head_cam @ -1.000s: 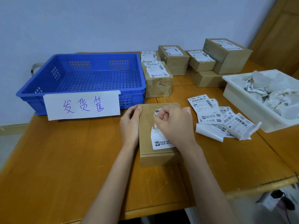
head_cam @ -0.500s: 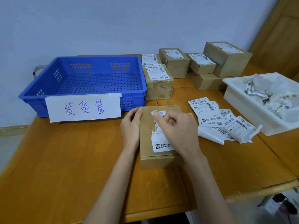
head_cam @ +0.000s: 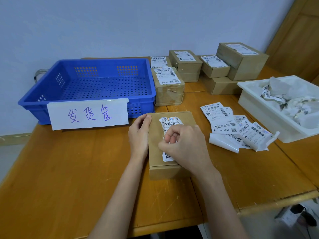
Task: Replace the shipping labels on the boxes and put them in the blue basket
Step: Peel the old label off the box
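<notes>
Cardboard box [head_cam: 155, 144] is steadied by the left hand [head_cam: 139, 135] (fingers flat); its label [head_cam: 170, 124], partly hidden, is seemingly pinched by the curled right hand [head_cam: 185, 146].

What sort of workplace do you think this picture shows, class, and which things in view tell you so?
Probably a small parcel packing or dispatch station. Labelled cardboard boxes are stacked on a wooden table, loose shipping labels lie spread out, and a blue basket carries a handwritten sign.
</notes>
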Demonstrator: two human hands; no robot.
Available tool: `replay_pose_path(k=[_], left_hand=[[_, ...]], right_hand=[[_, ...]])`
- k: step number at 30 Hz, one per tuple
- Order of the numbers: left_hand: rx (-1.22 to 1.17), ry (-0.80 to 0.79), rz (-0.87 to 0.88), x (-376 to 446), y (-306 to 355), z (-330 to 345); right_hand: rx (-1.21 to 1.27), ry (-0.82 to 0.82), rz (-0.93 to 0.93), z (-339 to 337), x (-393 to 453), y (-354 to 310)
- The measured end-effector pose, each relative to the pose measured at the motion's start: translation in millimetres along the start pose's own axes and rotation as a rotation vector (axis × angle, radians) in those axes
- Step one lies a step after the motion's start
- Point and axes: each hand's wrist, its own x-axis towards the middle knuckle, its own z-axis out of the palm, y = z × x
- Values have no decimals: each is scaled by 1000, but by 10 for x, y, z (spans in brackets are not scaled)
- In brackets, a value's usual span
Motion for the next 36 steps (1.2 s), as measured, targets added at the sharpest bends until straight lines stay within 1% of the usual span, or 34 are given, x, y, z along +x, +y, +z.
replay_pose_path(k=[3, 8, 13, 18, 22, 24, 27, 30, 32, 33, 34, 36], left_hand=[[-2, 0, -4, -3, 1, -4], [-2, -9, -11, -9, 7, -9], [5, -8, -1, -12, 10, -9], [-8, -13, 6, -24, 22, -13], [6, 3, 1, -25, 30, -7], [1, 1, -7, -20, 26, -9], [15, 0, -6, -15, 16, -7], [13, 1, 2, -25, 27, -6], [16, -4, 12, -29, 31, -9], [18, -7, 14, -32, 35, -10], [20, -8, 10, -31, 34, -11], [25, -11, 4, -31, 38, -11]], right_hand=[[65, 20, 29, 2, -9, 16], [90, 58, 79, 11, -3, 29], [107, 23, 68, -1, 13, 64], [55, 0, 13, -16, -15, 23], [-51, -80, 3, -20, -17, -10], [-18, -72, 32, -27, -12, 3], [54, 6, 73, -38, -15, 29], [62, -15, 48, -42, -3, 18], [173, -23, 81, -58, 3, 3], [253, 16, 120, -68, 6, 2], [308, 98, 158, -73, 9, 14], [291, 306, 233, -76, 8, 45]])
